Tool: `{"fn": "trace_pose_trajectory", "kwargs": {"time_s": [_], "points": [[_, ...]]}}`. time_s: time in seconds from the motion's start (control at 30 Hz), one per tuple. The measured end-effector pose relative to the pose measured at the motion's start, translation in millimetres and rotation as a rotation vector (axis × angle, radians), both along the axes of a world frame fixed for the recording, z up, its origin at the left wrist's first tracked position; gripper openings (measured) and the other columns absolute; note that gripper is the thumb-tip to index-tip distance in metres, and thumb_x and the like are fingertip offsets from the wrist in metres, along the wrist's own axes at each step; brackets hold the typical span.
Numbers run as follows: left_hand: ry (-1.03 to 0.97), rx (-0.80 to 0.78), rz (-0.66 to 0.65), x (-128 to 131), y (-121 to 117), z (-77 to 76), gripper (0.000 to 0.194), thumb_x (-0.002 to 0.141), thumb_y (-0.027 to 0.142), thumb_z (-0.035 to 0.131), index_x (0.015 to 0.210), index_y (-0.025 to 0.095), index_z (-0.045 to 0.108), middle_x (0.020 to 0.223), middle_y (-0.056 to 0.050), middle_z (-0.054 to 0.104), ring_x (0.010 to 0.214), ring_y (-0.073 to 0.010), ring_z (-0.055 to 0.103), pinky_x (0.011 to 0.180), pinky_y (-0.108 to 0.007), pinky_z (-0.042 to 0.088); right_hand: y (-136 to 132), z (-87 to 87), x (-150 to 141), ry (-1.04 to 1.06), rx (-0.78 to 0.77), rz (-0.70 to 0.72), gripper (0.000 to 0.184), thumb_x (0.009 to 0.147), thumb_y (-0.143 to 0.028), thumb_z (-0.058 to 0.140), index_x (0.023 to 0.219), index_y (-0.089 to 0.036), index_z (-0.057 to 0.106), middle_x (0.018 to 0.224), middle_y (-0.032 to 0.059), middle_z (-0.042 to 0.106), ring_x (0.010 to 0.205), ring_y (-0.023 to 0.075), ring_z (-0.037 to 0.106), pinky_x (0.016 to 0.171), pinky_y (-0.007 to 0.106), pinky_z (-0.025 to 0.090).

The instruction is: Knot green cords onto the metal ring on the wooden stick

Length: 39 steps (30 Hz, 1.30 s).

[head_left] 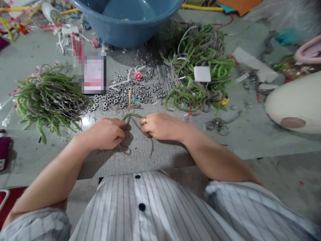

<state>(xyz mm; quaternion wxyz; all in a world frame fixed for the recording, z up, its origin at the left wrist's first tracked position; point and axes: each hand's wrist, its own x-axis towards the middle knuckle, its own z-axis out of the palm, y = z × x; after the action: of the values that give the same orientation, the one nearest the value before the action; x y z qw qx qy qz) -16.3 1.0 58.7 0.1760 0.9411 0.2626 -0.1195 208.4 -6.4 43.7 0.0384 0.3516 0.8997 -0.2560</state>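
Note:
Both of my hands are closed on green and grey cords (135, 115) near the table's front edge. My left hand (110, 133) grips the cords on one side, and my right hand (155, 125), with a ring on one finger, grips them on the other. Between the hands the cords meet at a small thin ring, close to an upright wooden stick (129, 98). Loose grey ends hang below both hands onto the table. Just beyond lie many small metal rings (115, 97) scattered across the surface. My fingertips are mostly hidden.
A bundle of green and grey cords (50, 95) lies at left, a looser heap (213, 77) at right with a white square block (202, 74) on it. A blue basin (130, 31) stands behind. A pink flower (138, 76) rests among the rings. A large cream object (296, 100) sits far right.

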Motion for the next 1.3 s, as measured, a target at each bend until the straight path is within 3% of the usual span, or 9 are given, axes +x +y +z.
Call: {"fn": "trace_pose_trajectory", "kwargs": {"time_s": [0.13, 0.23, 0.43, 0.57, 0.9, 1.3], "points": [[-0.049, 0.015, 0.075, 0.5, -2.3, 3.9, 0.021, 0.084, 0.028, 0.049, 0.081, 0.02, 0.069, 0.08, -0.003, 0.064, 0.07, -0.0149, 0.059, 0.059, -0.025, 0.036, 6.5, -15.1, 5.9, 0.281, 0.311, -0.192, 0.03, 0.083, -0.009, 0.042, 0.085, -0.019, 0.07, 0.097, 0.0053, 0.069, 0.084, 0.0168, 0.059, 0.07, 0.028, 0.039], [-0.094, 0.093, 0.095, 0.9, -1.9, 1.4, 0.027, 0.088, 0.031, 0.044, 0.079, 0.017, 0.066, 0.076, -0.003, 0.063, 0.067, -0.0148, 0.058, 0.058, -0.026, 0.036, 16.3, -29.5, 7.1, 0.283, 0.497, -0.323, 0.035, 0.085, -0.008, 0.041, 0.1, -0.015, 0.071, 0.111, 0.0107, 0.069, 0.102, 0.0231, 0.059, 0.088, 0.035, 0.042], [-0.235, 0.236, 0.069, -1.7, 0.0, -7.8, 0.026, 0.089, 0.029, 0.045, 0.077, 0.016, 0.064, 0.08, -0.005, 0.062, 0.07, -0.0144, 0.059, 0.061, -0.025, 0.042, 24.4, -45.7, 8.0, 0.094, 0.538, -0.321, 0.042, 0.087, -0.01, 0.045, 0.124, -0.016, 0.063, 0.132, 0.0124, 0.061, 0.12, 0.0289, 0.05, 0.094, 0.045, 0.037], [-0.248, 0.257, 0.068, -3.3, 1.1, -10.4, 0.026, 0.09, 0.029, 0.044, 0.08, 0.017, 0.065, 0.085, -0.006, 0.064, 0.074, -0.0158, 0.061, 0.066, -0.027, 0.047, 22.6, -45.2, 8.9, 0.062, 0.563, -0.318, 0.039, 0.089, -0.012, 0.044, 0.122, -0.017, 0.064, 0.129, 0.0112, 0.063, 0.118, 0.0267, 0.05, 0.092, 0.043, 0.035], [-0.268, 0.289, 0.11, -3.4, 4.1, -14.7, 0.027, 0.09, 0.028, 0.043, 0.093, 0.018, 0.068, 0.098, -0.008, 0.067, 0.085, -0.0193, 0.064, 0.067, -0.03, 0.05, 28.0, -47.3, 9.4, 0.109, 0.548, -0.38, 0.026, 0.093, -0.018, 0.048, 0.097, -0.021, 0.073, 0.105, 0.0055, 0.074, 0.101, 0.0236, 0.056, 0.084, 0.04, 0.031], [-0.233, 0.256, 0.113, -3.7, 5.8, -13.9, 0.026, 0.09, 0.024, 0.045, 0.098, 0.016, 0.068, 0.111, -0.008, 0.069, 0.093, -0.0225, 0.062, 0.074, -0.034, 0.052, 29.0, -48.4, 10.0, 0.138, 0.574, -0.451, 0.027, 0.093, -0.023, 0.046, 0.1, -0.022, 0.072, 0.084, 0.0078, 0.073, 0.09, 0.0257, 0.057, 0.082, 0.041, 0.034]]}}
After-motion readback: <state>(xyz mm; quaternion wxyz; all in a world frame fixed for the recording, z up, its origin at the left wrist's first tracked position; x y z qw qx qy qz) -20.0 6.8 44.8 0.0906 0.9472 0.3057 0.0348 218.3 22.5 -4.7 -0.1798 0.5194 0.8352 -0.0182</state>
